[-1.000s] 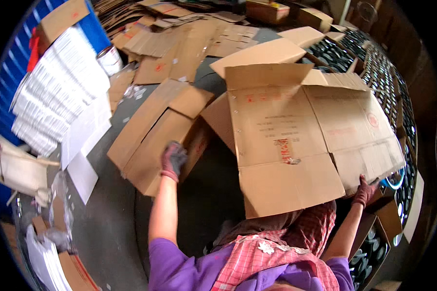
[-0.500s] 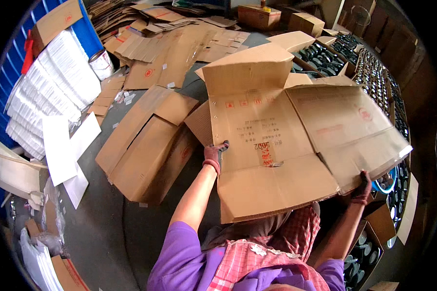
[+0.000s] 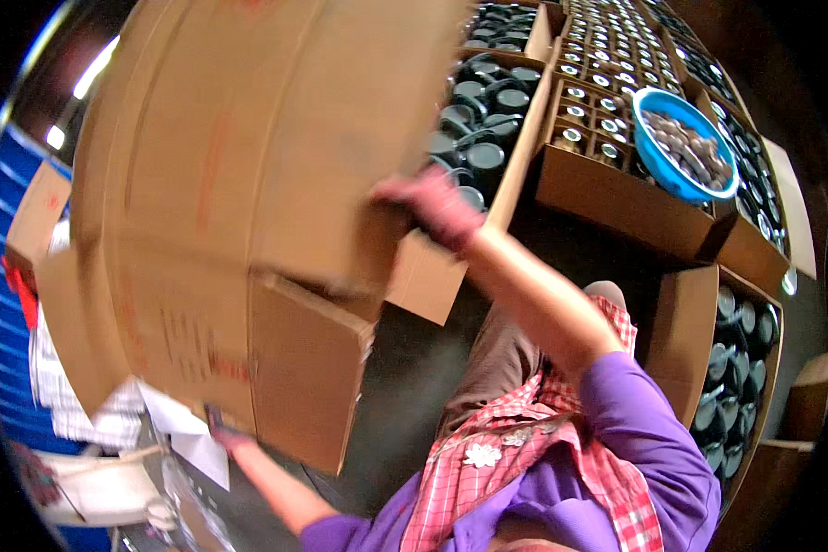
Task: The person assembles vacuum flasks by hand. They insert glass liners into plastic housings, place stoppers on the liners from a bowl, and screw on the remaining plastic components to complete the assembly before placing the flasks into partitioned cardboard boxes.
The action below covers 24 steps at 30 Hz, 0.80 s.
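A large flattened brown cardboard box [image 3: 221, 184] is raised close to the camera and fills the upper left of the head view. My right hand [image 3: 428, 207], in a reddish glove, grips its right edge. My left hand [image 3: 225, 432], also gloved, holds its lower edge from beneath and is mostly hidden by the cardboard. A flap [image 3: 308, 373] hangs down at the box's lower right.
Open cardboard boxes [image 3: 616, 198] packed with several dark jars stand to the right. A blue plastic bowl [image 3: 681, 147] of small dark pieces rests on them. White papers [image 3: 179, 432] and a blue wall [image 3: 9, 322] lie at the left.
The cardboard box has swung up from the floor toward the camera. My view has turned right, so the jar boxes and blue bowl now show. Both hands keep hold of the box.
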Tool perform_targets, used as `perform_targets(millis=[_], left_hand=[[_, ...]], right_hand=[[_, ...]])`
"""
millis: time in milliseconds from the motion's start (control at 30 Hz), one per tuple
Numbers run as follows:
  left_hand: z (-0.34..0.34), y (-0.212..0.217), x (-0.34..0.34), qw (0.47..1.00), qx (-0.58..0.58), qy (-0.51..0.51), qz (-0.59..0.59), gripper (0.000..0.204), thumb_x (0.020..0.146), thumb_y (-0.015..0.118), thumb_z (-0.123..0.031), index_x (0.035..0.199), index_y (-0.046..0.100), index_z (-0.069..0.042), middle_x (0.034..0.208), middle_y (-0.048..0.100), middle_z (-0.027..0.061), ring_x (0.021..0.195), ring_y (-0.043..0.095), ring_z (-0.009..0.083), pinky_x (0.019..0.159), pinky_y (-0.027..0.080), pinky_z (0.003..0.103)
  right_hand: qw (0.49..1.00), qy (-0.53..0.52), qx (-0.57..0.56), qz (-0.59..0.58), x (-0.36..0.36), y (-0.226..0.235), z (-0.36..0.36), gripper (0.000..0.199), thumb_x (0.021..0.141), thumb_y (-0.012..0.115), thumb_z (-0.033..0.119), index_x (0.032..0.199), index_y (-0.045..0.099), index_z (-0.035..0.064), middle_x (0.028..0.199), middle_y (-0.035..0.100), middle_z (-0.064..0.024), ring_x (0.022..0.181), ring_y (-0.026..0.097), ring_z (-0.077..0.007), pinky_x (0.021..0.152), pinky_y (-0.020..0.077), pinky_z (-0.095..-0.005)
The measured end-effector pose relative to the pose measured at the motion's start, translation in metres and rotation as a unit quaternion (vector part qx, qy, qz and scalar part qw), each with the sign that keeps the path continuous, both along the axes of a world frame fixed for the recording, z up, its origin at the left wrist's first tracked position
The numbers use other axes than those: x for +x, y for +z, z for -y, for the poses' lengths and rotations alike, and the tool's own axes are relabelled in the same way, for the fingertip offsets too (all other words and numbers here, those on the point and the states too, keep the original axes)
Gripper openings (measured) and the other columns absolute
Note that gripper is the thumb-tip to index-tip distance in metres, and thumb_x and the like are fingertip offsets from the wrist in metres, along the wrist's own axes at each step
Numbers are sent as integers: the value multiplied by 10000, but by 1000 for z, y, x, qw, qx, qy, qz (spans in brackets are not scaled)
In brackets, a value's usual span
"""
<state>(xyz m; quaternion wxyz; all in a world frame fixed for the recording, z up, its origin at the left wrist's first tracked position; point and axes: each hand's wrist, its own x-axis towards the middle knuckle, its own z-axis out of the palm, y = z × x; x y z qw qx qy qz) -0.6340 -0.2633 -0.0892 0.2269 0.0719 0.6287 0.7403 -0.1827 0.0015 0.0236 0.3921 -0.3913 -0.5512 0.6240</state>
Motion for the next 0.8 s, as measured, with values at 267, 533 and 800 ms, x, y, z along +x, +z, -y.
perform_targets(millis=[267, 533, 800], left_hand=[[165, -90, -32, 671, -698, 189, -164, 655, 674, 708, -374, 1202, 502, -48, 1153, 582, 176, 955, 599, 330, 771, 489, 409], [12, -69, 73, 858, -292, -39, -421, 590, 775, 587, 7, 1327, 383, -32, 1363, 411, 151, 1215, 440, 247, 980, 385, 347], [-208, -36, 310, 677, 7, -462, -573, 471, 694, 703, -93, 1141, 559, -60, 1125, 593, 145, 1068, 543, 316, 891, 444, 384]], right_hand=[[890, 326, -43, 317, -117, -217, 74, 537, 720, 685, 497, 1043, 647, 70, 929, 666, -91, 866, 612, -221, 792, 467, -358], [987, -146, -57, -43, 124, -102, 65, 289, 822, 619, 218, 1044, 627, 32, 928, 646, -58, 799, 598, -135, 728, 492, -269], [852, -322, -173, 375, 333, -304, 207, 241, 820, 578, 239, 851, 639, 8, 815, 646, -85, 739, 583, -188, 720, 463, -316]])
